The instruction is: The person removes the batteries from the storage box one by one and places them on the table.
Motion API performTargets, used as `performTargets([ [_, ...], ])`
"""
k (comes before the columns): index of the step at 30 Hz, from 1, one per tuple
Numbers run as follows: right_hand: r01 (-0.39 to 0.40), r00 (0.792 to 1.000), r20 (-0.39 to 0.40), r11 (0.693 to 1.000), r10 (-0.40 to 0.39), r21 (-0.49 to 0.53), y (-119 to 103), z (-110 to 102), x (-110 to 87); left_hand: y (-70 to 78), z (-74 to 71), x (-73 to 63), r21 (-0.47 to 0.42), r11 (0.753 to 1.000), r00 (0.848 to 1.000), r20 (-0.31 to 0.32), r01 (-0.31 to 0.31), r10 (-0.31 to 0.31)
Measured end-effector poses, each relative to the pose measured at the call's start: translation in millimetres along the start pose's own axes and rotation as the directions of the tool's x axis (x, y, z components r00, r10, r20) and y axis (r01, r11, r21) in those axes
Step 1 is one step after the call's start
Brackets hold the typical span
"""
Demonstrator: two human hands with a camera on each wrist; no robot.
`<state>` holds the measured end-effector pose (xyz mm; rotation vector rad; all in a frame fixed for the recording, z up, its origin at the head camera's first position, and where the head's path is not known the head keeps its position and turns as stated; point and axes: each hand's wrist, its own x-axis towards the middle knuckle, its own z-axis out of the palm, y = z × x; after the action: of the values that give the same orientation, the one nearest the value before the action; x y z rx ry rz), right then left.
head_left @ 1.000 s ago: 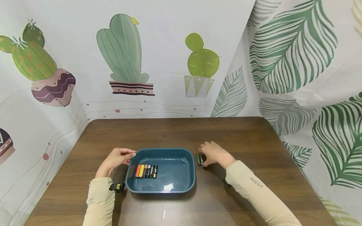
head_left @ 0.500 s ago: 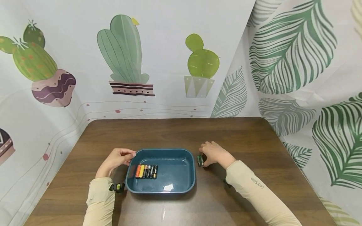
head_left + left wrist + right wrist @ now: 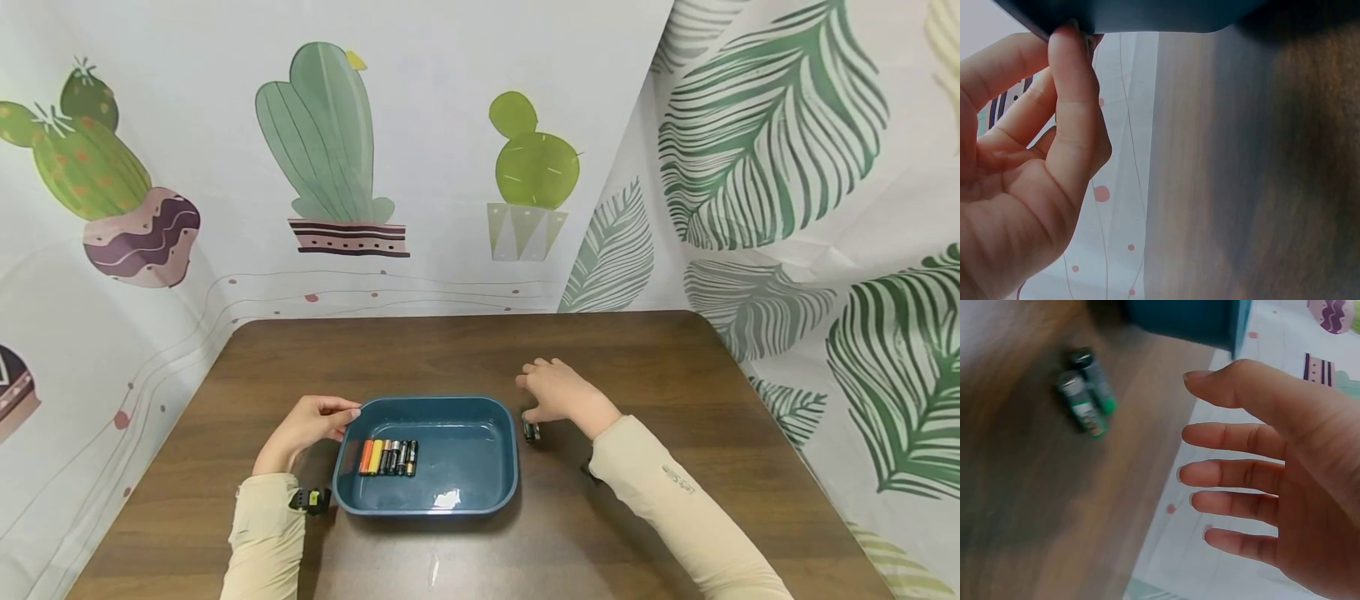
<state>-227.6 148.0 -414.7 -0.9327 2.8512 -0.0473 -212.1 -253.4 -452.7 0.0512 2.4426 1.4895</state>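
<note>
My left hand (image 3: 309, 427) pinches the far left corner of a blue rectangular tray (image 3: 468, 467) between thumb and fingers; in the left wrist view the tray's dark wall (image 3: 1154, 15) meets the fingertips. Inside the tray, toward its left, an orange battery (image 3: 366, 457), a yellow battery (image 3: 376, 457) and several dark batteries (image 3: 399, 457) lie side by side. Just right of the tray, my right hand (image 3: 561, 392) hovers with fingers apart and holds nothing. Two green-and-dark batteries (image 3: 1088, 394) lie together on the table below it, partly hidden by the hand in the head view.
The brown wooden table (image 3: 420, 354) backs onto a hanging cloth (image 3: 442, 167) printed with cacti and leaves. A black wrist camera (image 3: 311, 499) sits beside the tray's left wall. The right sleeve (image 3: 675, 500) crosses the table's right side.
My right hand has lifted off the green batteries and shifted slightly away and left, its fingers spreading. The batteries stay on the table. My left hand and the tray have not moved.
</note>
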Motion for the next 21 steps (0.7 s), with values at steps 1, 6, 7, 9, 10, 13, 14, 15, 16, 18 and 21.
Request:
performTargets([
  [1,0.003,1.000,-0.005,1.000,-0.003,-0.004,-2,-2,0.9,0.1,0.1,-0.1,0.001,1.000,1.000,-0.001,0.000,0.000],
  [6,0.033,0.999,-0.034,0.999,-0.033,-0.016,-11,-12,4.8,0.9,0.2,-0.5,0.002,1.000,1.000,-0.003,0.004,-0.004],
  [7,0.039,0.998,-0.038,0.999,-0.040,-0.021,-12,-14,5.6,0.8,0.2,-0.6,0.001,1.000,1.000,-0.002,0.005,-0.005],
  [9,0.051,0.998,-0.047,0.998,-0.052,-0.033,-16,-17,7.5,0.4,0.3,-0.6,0.001,1.000,1.000,-0.001,0.006,-0.006],
  [10,0.056,0.997,-0.051,0.998,-0.058,-0.038,-18,-19,8.5,0.1,0.4,-0.4,0.000,1.000,1.000,-0.001,0.006,-0.006],
  [13,0.073,0.995,-0.060,0.996,-0.076,-0.051,-24,-25,12.0,-0.9,0.5,0.1,-0.008,1.000,1.000,-0.002,0.002,-0.002],
  [14,0.079,0.995,-0.063,0.995,-0.082,-0.055,-26,-26,13.2,-1.3,0.5,0.5,-0.012,1.000,1.000,-0.001,-0.003,0.003],
  [15,0.083,0.994,-0.065,0.995,-0.087,-0.057,-28,-28,14.6,-1.7,0.4,0.9,-0.014,1.000,1.000,0.001,-0.008,0.008],
  [16,0.087,0.994,-0.067,0.994,-0.091,-0.060,-30,-30,16.1,-1.9,0.4,1.3,-0.019,1.000,1.000,0.003,-0.012,0.012],
  [18,0.093,0.993,-0.070,0.993,-0.098,-0.069,-34,-33,19.2,-2.0,0.5,1.7,-0.028,1.000,1.000,0.001,-0.011,0.012],
  [21,0.098,0.992,-0.072,0.991,-0.105,-0.088,-40,-37,24.9,-2.0,0.3,2.2,-0.017,1.000,1.000,0.004,-0.012,0.012],
])
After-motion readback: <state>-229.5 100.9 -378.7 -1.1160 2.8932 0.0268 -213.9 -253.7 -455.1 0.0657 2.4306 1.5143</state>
